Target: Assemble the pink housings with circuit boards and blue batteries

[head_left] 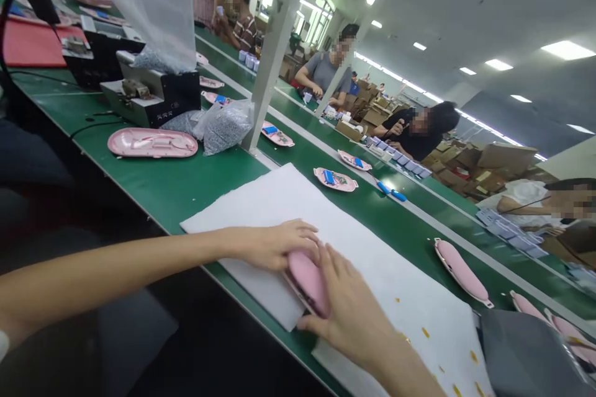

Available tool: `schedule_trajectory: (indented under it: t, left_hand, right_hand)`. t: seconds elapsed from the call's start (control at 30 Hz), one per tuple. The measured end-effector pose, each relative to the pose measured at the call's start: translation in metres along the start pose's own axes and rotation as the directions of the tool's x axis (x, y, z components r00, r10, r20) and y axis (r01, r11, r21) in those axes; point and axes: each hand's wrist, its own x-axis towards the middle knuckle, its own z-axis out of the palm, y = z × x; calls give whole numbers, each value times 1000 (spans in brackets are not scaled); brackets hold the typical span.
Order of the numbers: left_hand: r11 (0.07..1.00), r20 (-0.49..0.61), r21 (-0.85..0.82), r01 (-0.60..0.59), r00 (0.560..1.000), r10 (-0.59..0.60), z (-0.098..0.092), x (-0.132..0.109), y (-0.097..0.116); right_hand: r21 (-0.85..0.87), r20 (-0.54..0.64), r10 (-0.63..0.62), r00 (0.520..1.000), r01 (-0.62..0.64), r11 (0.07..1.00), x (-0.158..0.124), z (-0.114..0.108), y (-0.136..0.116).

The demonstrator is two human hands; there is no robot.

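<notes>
two black benchtop machines (149,98) sit at the left end of the green desk (153,189), with a pink oval tray (152,142) lying in front of them and a clear bag of grey granules (228,127) just to its right. nearer the camera, a white foam sheet (261,208) lies across the desk and hangs over its near edge. the left hand (272,247), reaching in from the left, is clenched around a pink oval shell (307,282) held just above the sheet, its fingers (298,232) curled over the top. the right hand (347,307) clasps the same shell from the other side, its thumb (311,322) along the lower edge. further right, a long pink shell (460,272) lies on the desk beside the sheet, and a dark grey bag (526,353) fills the lower right corner.
</notes>
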Motion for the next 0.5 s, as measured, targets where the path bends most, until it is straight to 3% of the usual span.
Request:
schedule_trajectory:
  t: [0.07,0.1,0.13,0.2,0.27,0.33,0.4,0.5]
  left_hand:
    - [996,189,80,42,980,-56,-28,4,3]
    - [994,216,96,60,973,-80,-43,12,2]
    - [991,196,108,79,976,-100,-56,25,-2]
    - [968,56,171,183,979,-195,-77,66,-17]
    - [897,-83,264,354,935,-345,-88,124,-44]
    - [837,-145,318,446,895,-422,-92,186,-77]
    - [813,-159,345,469,883,-441,-95,240,-108]
    - [817,-103,363,447,891,-442,-96,294,-138]
  right_hand:
    - [41,67,43,997,-46,998,-4,20,-2]
    - [77,79,54,995,-60,995,-5,26,-1]
    - [112,79,52,995,-61,992,-7,29,3]
    - [156,44,53,998,-59,986,-9,25,22]
    - [148,-53,140,989,-130,980,-2,11,59]
    - [100,-191,322,927,-308,946,21,-10,110]
    - [59,-286,505,815,-511,858,58,-34,166]
    - [91,-311,628,714,-635,767,103,-53,241]
